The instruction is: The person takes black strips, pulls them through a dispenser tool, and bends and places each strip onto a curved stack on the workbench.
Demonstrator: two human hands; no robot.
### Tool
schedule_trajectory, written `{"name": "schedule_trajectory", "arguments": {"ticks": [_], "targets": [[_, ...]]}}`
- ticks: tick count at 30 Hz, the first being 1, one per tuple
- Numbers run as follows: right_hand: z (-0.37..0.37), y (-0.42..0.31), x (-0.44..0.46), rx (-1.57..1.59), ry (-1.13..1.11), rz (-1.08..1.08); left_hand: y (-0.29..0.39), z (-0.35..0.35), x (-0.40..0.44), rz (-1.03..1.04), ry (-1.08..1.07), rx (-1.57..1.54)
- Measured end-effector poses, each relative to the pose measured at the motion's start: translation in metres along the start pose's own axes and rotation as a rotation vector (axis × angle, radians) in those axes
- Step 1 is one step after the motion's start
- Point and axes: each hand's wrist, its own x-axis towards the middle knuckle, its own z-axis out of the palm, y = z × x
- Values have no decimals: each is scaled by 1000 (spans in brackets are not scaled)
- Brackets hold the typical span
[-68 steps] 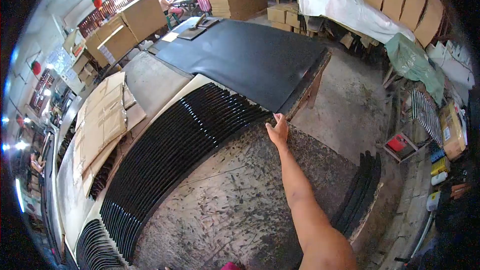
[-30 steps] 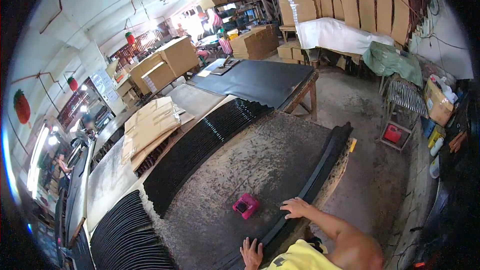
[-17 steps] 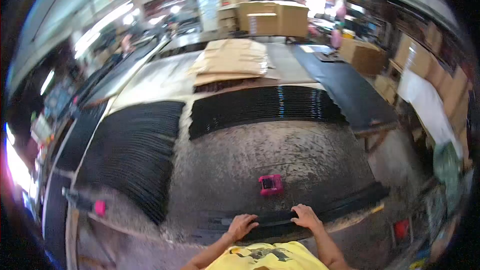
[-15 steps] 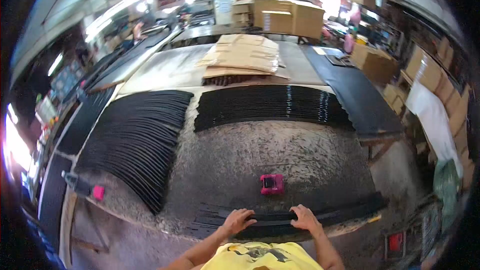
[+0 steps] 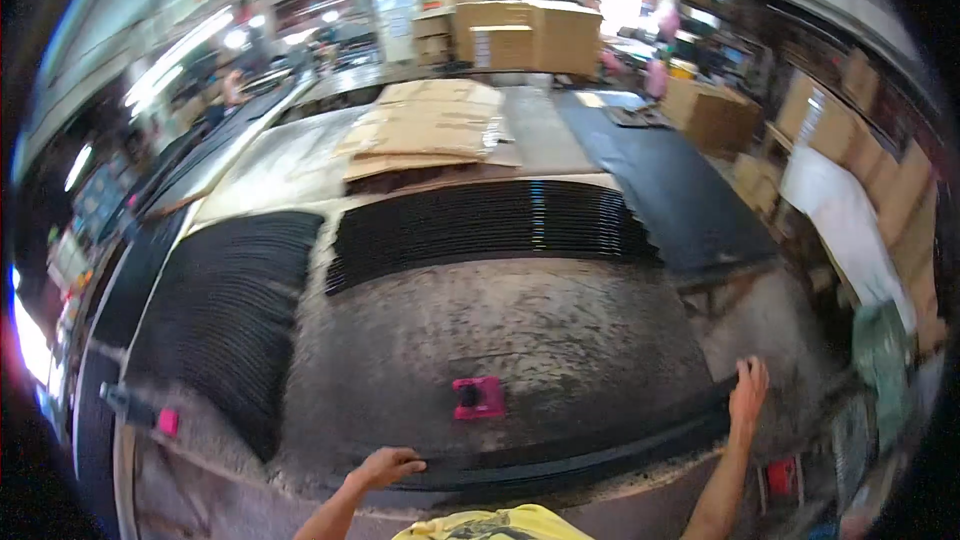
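Long black strips (image 5: 600,459) lie in a low bundle along the table's front edge. My left hand (image 5: 390,465) is closed at the left end of the upper strip, its fingers together. At the far right end, my right hand (image 5: 749,388) is closed with bent fingers, and the strip stretches between both hands. A pink block with a black top (image 5: 479,397) sits on the stained tabletop (image 5: 520,315) beyond the strips. Neat rows of black strips (image 5: 480,230) lie farther back, and another spread (image 5: 225,310) covers the left side.
Flat cardboard (image 5: 425,120) is piled behind the rows. A dark sheet (image 5: 665,180) covers the table at the back right. A tool with a pink end (image 5: 145,412) lies at the left front corner. Large boxes (image 5: 530,37) stand at the back.
My hands have moved apart, the left one leftward and the right one far to the right and up along the strips. The camera view has shifted slightly.
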Motion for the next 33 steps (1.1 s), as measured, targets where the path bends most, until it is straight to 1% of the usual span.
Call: {"name": "schedule_trajectory", "arguments": {"ticks": [1,3,5,8,9,11,12,13,14,15,16,17,18,20,21,22,23,24,25,26,27,29,30,31,32,33], "targets": [[-12,4,14,8,37,-8,9,8,3,11,-17,-86],[8,44,39,-26,17,65,37,14,18,46,-35,-239],[13,64,65,-167,-92,118,68,26,30,86,-27,-372],[29,63,86,-342,-98,208,78,36,72,256,63,-310],[45,56,84,-425,-129,245,85,32,79,243,51,-284],[122,39,65,-321,-165,322,105,18,93,221,32,-240],[63,-33,83,-294,-682,194,115,9,97,222,21,-256],[81,-72,70,-77,-727,79,124,1,100,220,9,-272],[92,-114,53,118,-786,-127,127,-2,100,215,-5,-288],[93,-167,37,447,-928,-174,115,0,114,296,80,-207],[104,-217,14,642,-963,-386,109,-4,123,319,59,-155],[120,-261,-15,783,-1017,-469,108,-15,133,340,40,-103],[118,-298,-35,881,-1013,-575,106,-24,143,353,19,-54],[104,-356,-50,957,-904,-624,85,-31,174,395,88,-42],[103,-373,-50,809,-968,-653,81,-37,180,426,105,3],[105,-395,-49,663,-1031,-692,104,-51,166,323,139,139],[105,-405,-52,701,-955,-694,104,-57,171,224,114,109],[107,-405,-56,734,-875,-690,82,-58,185,397,133,7],[117,-408,-62,741,-777,-715,82,-58,188,341,190,30],[126,-411,-69,745,-669,-732,96,-65,180,262,176,101],[124,-413,-75,725,-621,-738,107,-70,169,193,161,180],[115,-415,-73,670,-493,-731,88,-63,182,264,158,238],[115,-418,-73,652,-478,-729,77,-63,196,311,161,274],[114,-419,-77,632,-464,-726,72,-60,201,359,171,241],[113,-418,-82,611,-453,-720,66,-55,204,374,183,269],[113,-415,-85,592,-397,-728,72,-55,199,391,194,298]]}}
